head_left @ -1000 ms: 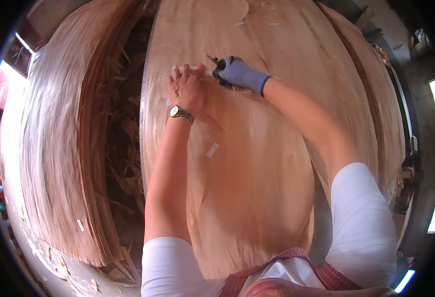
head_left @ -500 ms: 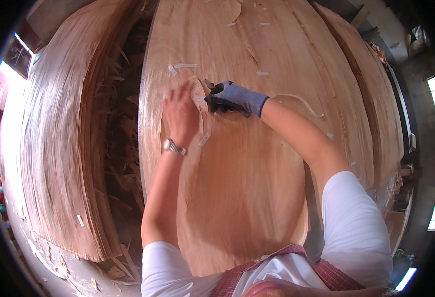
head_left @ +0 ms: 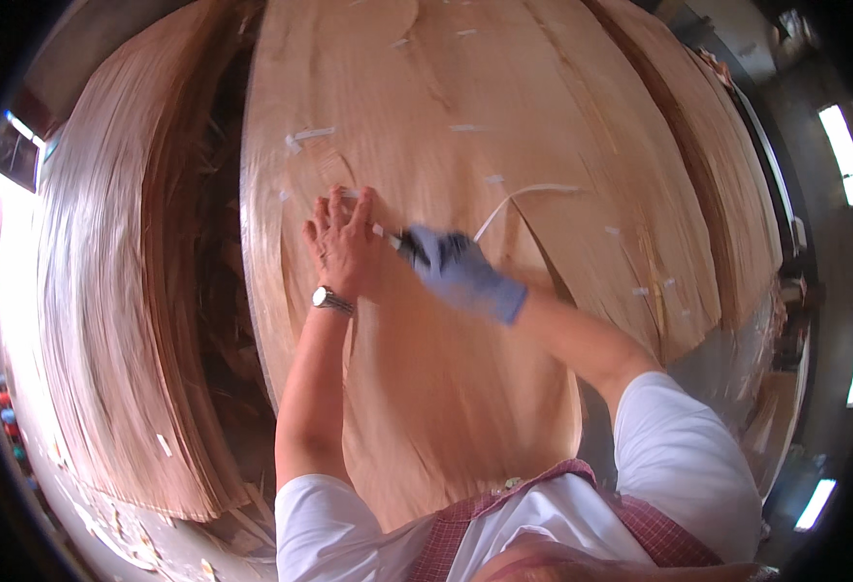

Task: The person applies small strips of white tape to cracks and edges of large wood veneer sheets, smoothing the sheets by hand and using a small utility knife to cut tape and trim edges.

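A stack of veneer sheets stands at the left. The bare left hand, fingers spread, presses flat on the top veneer sheet. Just beside it, the gloved right hand grips a small tool against that sheet.

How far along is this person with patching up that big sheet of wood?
Several short tape strips already sit on the veneer sheet. In hand: the bare left hand presses the sheet flat while the gloved right hand works a small tool beside it. A long split to the right looks open, with tape only at its top.
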A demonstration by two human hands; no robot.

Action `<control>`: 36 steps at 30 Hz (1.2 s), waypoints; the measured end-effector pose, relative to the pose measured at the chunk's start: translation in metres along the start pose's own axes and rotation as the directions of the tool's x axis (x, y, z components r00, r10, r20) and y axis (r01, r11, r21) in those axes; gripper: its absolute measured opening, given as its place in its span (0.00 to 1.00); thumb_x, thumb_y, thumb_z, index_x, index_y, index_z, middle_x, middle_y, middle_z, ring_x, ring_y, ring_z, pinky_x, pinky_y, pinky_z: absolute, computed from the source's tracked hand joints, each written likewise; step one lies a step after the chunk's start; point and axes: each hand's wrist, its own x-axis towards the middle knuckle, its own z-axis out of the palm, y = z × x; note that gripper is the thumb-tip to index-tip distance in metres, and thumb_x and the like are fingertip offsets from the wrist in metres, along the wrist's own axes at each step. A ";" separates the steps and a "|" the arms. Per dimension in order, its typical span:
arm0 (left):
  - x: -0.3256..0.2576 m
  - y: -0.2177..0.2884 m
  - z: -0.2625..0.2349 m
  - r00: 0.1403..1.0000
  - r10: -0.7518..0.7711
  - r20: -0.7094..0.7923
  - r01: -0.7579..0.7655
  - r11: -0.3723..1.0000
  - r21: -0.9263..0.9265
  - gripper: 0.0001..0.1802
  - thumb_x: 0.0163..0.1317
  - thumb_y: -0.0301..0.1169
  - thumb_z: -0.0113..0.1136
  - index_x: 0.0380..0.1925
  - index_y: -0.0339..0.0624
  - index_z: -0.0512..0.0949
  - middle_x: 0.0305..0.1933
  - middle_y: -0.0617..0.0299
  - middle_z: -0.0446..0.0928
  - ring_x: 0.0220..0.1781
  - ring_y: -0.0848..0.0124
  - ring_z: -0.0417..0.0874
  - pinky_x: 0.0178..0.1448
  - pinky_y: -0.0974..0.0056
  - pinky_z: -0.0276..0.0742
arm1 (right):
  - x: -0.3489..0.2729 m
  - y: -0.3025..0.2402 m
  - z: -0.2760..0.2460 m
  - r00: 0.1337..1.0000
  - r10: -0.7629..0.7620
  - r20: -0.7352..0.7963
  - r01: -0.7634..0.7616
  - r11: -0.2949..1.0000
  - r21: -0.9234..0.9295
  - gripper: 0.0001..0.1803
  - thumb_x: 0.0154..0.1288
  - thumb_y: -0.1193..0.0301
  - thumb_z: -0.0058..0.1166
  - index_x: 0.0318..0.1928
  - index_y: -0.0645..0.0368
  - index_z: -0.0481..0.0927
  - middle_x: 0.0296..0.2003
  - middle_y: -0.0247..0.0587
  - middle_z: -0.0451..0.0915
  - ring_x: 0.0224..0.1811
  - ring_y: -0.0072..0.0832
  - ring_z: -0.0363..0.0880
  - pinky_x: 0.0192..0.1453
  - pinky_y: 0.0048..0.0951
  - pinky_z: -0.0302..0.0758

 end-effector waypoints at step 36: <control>-0.190 0.287 0.035 0.864 0.456 0.211 -0.314 0.818 -0.483 0.29 0.69 0.27 0.48 0.71 0.52 0.63 0.73 0.61 0.66 0.78 0.64 0.58 0.81 0.51 0.43 | -0.424 0.056 -0.317 0.698 0.604 0.385 -0.603 0.206 0.770 0.11 0.69 0.61 0.59 0.40 0.55 0.81 0.29 0.33 0.84 0.23 0.12 0.74 0.23 0.17 0.68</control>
